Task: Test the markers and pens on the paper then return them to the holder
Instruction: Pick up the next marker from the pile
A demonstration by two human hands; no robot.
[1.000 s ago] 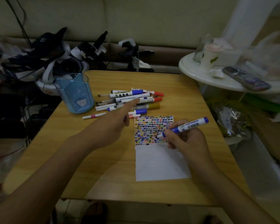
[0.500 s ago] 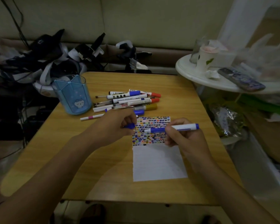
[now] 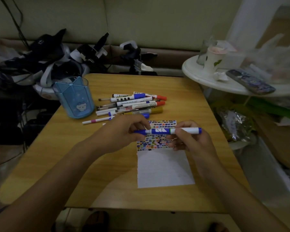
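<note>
1. Blue-and-white marker (image 3: 167, 131) held level above the marked upper part of the paper (image 3: 164, 166).
2. Left hand (image 3: 122, 133) pinches the blue cap end; right hand (image 3: 189, 139) grips the white barrel, fingers curled round it.
3. Paper lies flat on the wooden table (image 3: 60, 158), its top rows filled with coloured dashes.
4. Pile of markers and pens (image 3: 134, 104) lies beyond the paper, just beside the blue holder (image 3: 74, 97), which stands upright at the table's far left.

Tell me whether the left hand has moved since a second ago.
Yes. The left hand left the pile of pens, came toward the paper, and now pinches the blue marker.
</note>
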